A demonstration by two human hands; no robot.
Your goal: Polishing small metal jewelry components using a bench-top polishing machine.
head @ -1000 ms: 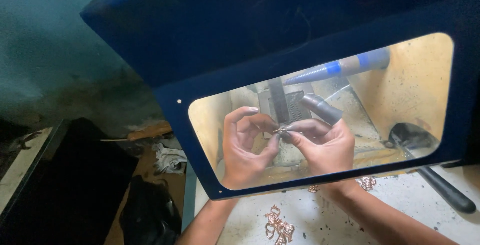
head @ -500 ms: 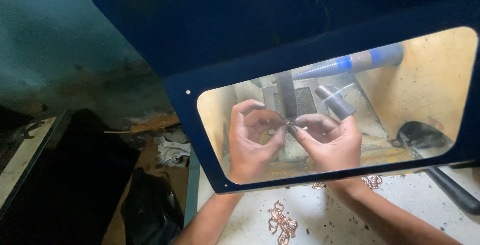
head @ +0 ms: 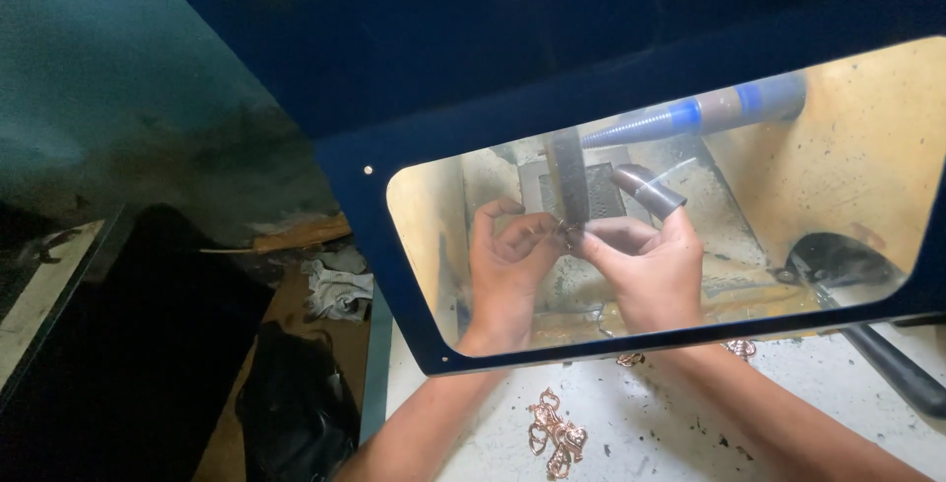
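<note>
Both hands (head: 581, 265) pinch a small metal piece (head: 569, 236) against the wheel (head: 569, 178).

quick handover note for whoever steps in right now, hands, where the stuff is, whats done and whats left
Left hand and right hand: both inside the blue hood, seen through its clear window, together pinching a small metal piece against the dark wheel.
Right index finger wears a dark cover.
A blue and grey spindle runs in from the right, above the hands.
On the white bench, outside the hood: a bunch of copper-coloured pieces, two more by the hood edge.
Done: cannot tell.
Left: the piece in hand, probably those outside too.
</note>
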